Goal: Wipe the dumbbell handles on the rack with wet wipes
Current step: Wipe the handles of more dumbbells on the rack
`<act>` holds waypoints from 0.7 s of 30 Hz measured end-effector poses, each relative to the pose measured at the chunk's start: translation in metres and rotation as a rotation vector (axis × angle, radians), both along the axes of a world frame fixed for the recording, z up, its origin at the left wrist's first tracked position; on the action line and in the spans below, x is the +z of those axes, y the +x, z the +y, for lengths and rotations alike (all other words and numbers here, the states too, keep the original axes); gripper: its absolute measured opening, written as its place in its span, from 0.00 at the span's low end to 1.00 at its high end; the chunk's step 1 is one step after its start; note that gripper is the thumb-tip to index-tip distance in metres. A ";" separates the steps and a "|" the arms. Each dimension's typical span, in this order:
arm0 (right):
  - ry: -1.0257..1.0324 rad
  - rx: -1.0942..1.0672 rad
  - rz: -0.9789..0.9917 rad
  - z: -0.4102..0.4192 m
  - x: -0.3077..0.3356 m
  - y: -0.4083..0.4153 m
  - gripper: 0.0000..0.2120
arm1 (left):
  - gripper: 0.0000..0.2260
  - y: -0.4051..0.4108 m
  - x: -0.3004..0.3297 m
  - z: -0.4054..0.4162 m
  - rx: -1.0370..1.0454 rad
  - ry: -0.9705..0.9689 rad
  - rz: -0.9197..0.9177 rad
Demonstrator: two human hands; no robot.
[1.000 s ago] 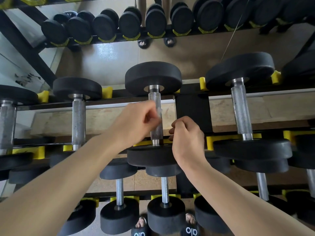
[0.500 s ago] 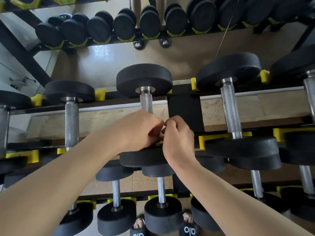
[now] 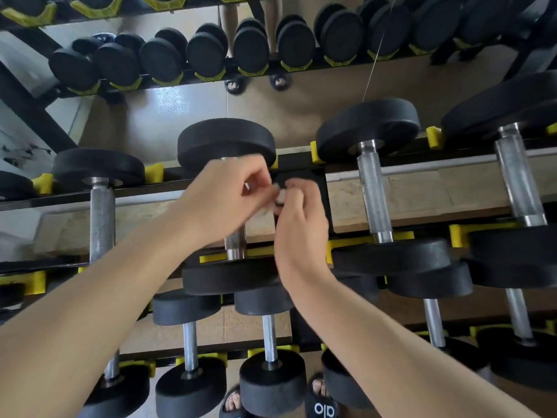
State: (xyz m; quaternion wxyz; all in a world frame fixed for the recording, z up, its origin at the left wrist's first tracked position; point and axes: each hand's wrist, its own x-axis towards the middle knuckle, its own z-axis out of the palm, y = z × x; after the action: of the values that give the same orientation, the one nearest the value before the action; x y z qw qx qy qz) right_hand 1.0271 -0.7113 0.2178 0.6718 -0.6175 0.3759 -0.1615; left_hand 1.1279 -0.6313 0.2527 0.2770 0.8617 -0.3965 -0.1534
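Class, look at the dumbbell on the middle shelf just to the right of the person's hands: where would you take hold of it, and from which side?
Grip the ridged metal handle of the dumbbell at its middle, coming from above. The bar lies bare and level between its two black weights, which rest in the rack's yellow cradles; the weights look too broad for one hand.

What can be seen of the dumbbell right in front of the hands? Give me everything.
The dumbbell lies across the middle tier of the rack, between yellow cradles. Two thick, matte black round heads join a knurled silvery metal handle. The left hand and right hand meet in front of the handle, hiding its upper part; contact can't be told.
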 end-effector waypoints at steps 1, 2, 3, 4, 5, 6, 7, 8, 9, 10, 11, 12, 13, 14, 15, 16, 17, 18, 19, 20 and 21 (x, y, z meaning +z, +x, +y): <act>0.041 0.006 -0.031 -0.009 0.009 0.002 0.11 | 0.06 -0.003 0.005 -0.007 0.023 -0.085 0.078; 0.088 0.030 -0.062 -0.018 0.018 0.004 0.12 | 0.06 -0.007 0.009 -0.016 0.041 -0.144 0.159; 0.138 0.054 -0.093 -0.027 0.028 0.006 0.13 | 0.05 -0.012 0.013 -0.024 0.054 -0.182 0.192; 0.165 0.067 -0.112 -0.036 0.036 0.008 0.13 | 0.04 -0.016 0.016 -0.031 0.069 -0.207 0.184; 0.152 0.067 -0.117 -0.045 0.043 0.009 0.12 | 0.04 -0.020 0.019 -0.039 0.091 -0.237 0.161; 0.114 0.062 -0.111 -0.054 0.047 0.009 0.12 | 0.03 -0.023 0.020 -0.047 0.122 -0.274 0.150; 0.072 0.062 -0.100 -0.063 0.050 0.007 0.11 | 0.01 -0.026 0.022 -0.054 0.150 -0.321 0.158; 0.032 0.069 -0.086 -0.073 0.053 0.005 0.11 | 0.02 -0.030 0.024 -0.061 0.182 -0.357 0.163; 0.000 0.078 -0.066 -0.081 0.056 0.002 0.11 | 0.06 -0.033 0.026 -0.067 0.210 -0.377 0.161; -0.034 0.076 -0.038 -0.092 0.058 -0.002 0.10 | 0.10 -0.036 0.026 -0.073 0.220 -0.376 0.156; -0.062 0.070 -0.007 -0.101 0.060 -0.007 0.09 | 0.13 -0.038 0.024 -0.079 0.217 -0.368 0.152; -0.091 0.056 0.026 -0.110 0.060 -0.011 0.08 | 0.16 -0.040 0.022 -0.082 0.207 -0.352 0.145; -0.125 0.036 0.063 -0.120 0.060 -0.016 0.06 | 0.19 -0.041 0.020 -0.085 0.193 -0.332 0.129; -0.170 0.016 0.112 -0.128 0.059 -0.020 0.05 | 0.22 -0.041 0.016 -0.086 0.173 -0.306 0.104; -0.217 -0.004 0.167 -0.137 0.057 -0.026 0.07 | 0.25 -0.041 0.012 -0.088 0.141 -0.274 0.081; -0.245 -0.019 0.208 -0.145 0.054 -0.032 0.11 | 0.28 -0.042 0.009 -0.090 0.101 -0.238 0.061; -0.250 -0.027 0.237 -0.153 0.051 -0.038 0.14 | 0.31 -0.043 0.005 -0.092 0.061 -0.205 0.050; -0.234 -0.016 0.268 -0.160 0.048 -0.042 0.18 | 0.33 -0.044 0.001 -0.095 0.030 -0.176 0.051; -0.201 0.009 0.299 -0.164 0.046 -0.045 0.22 | 0.35 -0.045 -0.003 -0.097 0.012 -0.147 0.059; -0.153 0.034 0.324 -0.168 0.043 -0.048 0.25 | 0.37 -0.047 -0.007 -0.100 0.002 -0.120 0.072; -0.104 0.050 0.329 -0.170 0.039 -0.049 0.27 | 0.38 -0.049 -0.011 -0.101 0.004 -0.096 0.090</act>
State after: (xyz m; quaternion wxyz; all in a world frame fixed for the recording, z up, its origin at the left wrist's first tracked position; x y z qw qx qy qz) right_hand 0.9777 -0.8809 0.2567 0.5723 -0.6787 0.4563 -0.0608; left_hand 1.0788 -0.7328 0.2414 0.3358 0.8405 -0.3888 -0.1721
